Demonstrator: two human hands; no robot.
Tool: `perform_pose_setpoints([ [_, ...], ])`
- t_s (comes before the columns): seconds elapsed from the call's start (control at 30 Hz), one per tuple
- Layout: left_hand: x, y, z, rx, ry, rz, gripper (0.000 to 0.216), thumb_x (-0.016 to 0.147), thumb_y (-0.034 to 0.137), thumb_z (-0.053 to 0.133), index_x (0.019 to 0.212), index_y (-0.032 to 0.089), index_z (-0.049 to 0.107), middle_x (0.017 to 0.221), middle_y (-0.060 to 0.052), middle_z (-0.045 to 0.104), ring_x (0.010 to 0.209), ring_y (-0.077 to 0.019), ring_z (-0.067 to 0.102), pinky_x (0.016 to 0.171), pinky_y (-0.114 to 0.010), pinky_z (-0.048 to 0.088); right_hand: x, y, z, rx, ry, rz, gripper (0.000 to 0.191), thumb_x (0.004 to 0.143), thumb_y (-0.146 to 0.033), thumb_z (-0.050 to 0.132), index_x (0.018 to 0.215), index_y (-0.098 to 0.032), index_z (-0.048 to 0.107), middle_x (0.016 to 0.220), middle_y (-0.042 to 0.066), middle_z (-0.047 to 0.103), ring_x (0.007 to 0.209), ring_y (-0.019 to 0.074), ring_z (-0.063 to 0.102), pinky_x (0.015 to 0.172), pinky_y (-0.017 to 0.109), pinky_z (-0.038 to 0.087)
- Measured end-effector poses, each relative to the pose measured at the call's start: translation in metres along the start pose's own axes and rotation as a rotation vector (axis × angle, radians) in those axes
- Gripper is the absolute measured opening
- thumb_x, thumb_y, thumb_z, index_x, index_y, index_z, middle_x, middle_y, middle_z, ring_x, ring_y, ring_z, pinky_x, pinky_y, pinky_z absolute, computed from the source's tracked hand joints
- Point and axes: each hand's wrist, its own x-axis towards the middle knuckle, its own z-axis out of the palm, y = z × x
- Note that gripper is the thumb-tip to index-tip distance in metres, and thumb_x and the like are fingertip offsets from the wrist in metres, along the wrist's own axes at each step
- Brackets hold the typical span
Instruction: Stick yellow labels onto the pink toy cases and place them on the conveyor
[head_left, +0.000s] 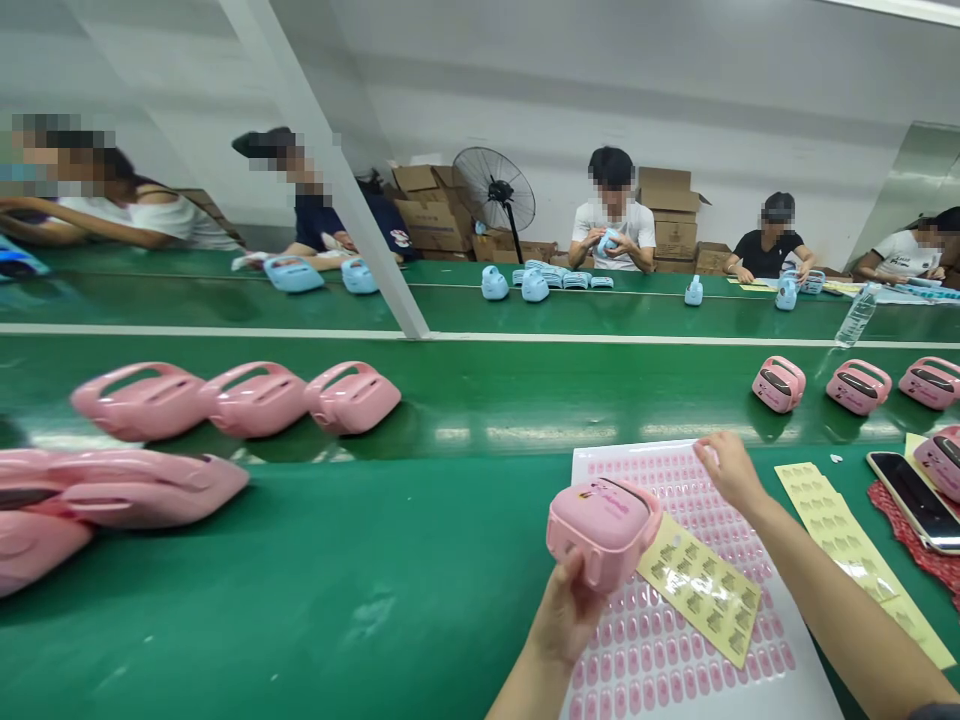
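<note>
My left hand (571,610) is wrapped round a small pink plastic case with a handle (604,530), held tilted above a white sheet of pink oval stickers (622,680). A printed picture and lettering show on the case's upper face. At the far right corner of that sheet is my right hand (727,470), its thumb and fingers pinched together; what lies between them is too small to make out. A yellow sticker sheet (705,590) with dark print rests on the white one, partly behind the case.
More yellow sheets (855,550) and a phone (919,500) on red mesh lie at right. Pink cases stand on the green belt, at right (859,387) and left (352,398). A bottle (856,315) stands beyond. Co-workers opposite handle blue cases (495,283); a slanted post (337,160) rises between.
</note>
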Motion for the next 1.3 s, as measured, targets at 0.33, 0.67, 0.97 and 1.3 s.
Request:
perform_pose_setpoints([
  [0.33, -0.018, -0.012, 0.027, 0.565, -0.038, 0.039, 0.074, 0.041, 0.003, 0.079, 0.109, 0.023, 0.058, 0.118, -0.011, 0.057, 0.108, -0.0328, 0.051, 0.085, -0.036, 0.045, -0.057, -0.033, -0.03, 0.291, -0.152, -0.019, 0.02, 0.079, -0.031, 0.043, 0.072, -0.018, 0.056, 0.066, -0.001, 0.058, 0.061, 0.0125, 0.053, 0.054, 0.022, 0.038],
  [0.67, 0.029, 0.029, 0.053, 1.387, 0.146, 0.217, 0.049, 0.04, 0.019, 0.08, 0.085, 0.024, 0.064, 0.114, -0.011, 0.058, 0.122, -0.0375, 0.034, 0.104, -0.044, 0.014, -0.051, 0.049, -0.09, -0.455, 0.396, 0.256, 0.02, 0.082, -0.022, 0.041, 0.092, -0.018, 0.057, 0.088, 0.006, 0.061, 0.071, 0.0174, 0.056, 0.052, 0.024, 0.032],
  [0.97, 0.087, 0.059, 0.009, 1.344, 0.422, 0.317, 0.053, 0.053, 0.03, 0.067, 0.102, 0.017, 0.05, 0.062, 0.001, 0.056, 0.074, -0.0299, 0.058, 0.07, -0.038, 0.04, -0.054, 0.046, -0.067, -0.458, 0.542, 0.176, 0.029, 0.082, -0.029, 0.043, 0.105, -0.014, 0.051, 0.097, 0.013, 0.052, 0.086, 0.0246, 0.052, 0.069, 0.034, 0.042],
  [1.3, 0.078, 0.049, 0.005, 0.998, 0.204, 0.174, 0.07, 0.056, 0.032, 0.067, 0.121, 0.02, 0.042, 0.055, 0.004, 0.062, 0.054, -0.0212, 0.063, 0.054, -0.03, 0.046, -0.037, 0.041, 0.012, 0.3, 0.222, 0.216, 0.041, 0.068, -0.017, 0.051, 0.109, -0.016, 0.045, 0.108, 0.012, 0.054, 0.112, 0.0285, 0.045, 0.098, 0.044, 0.029],
])
